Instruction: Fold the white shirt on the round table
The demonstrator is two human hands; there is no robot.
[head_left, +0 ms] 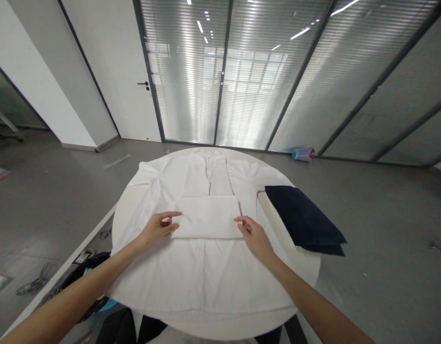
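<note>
**Soft white cloth, held at both ends of the fold**

At the centre of the frame, a white shirt [202, 267] lies spread over a round white worktop [306, 267], covering most of it. One part has been turned over into a neat flat panel, the folded section [208, 217], which sits on top of the rest as a wide rectangle with crisp edges. Above it, toward the upper middle of the frame, the shirt's narrower doubled strips run away from the camera, and a sleeve bunches at the upper left of the worktop.

The left hand [158, 228] rests at the panel's left end, fingers loosely curled with the tips on the cloth's edge. The right hand [252, 234] sits at the panel's right end, fingers bent and touching the corner. Whether either hand actually pinches the fabric or only presses on it is hard to tell from this angle.

The shirt looks thin, light and limp. It should hold a crease only under pressure and slump if lifted by one point. Taking it at two matching corners or along a folded edge, with both hands level, seems the safest hold. It will likely slide easily on the smooth worktop.

At the right of the frame, a dark navy folded cloth [303, 220] lies on the worktop edge, apart from both hands.
</note>
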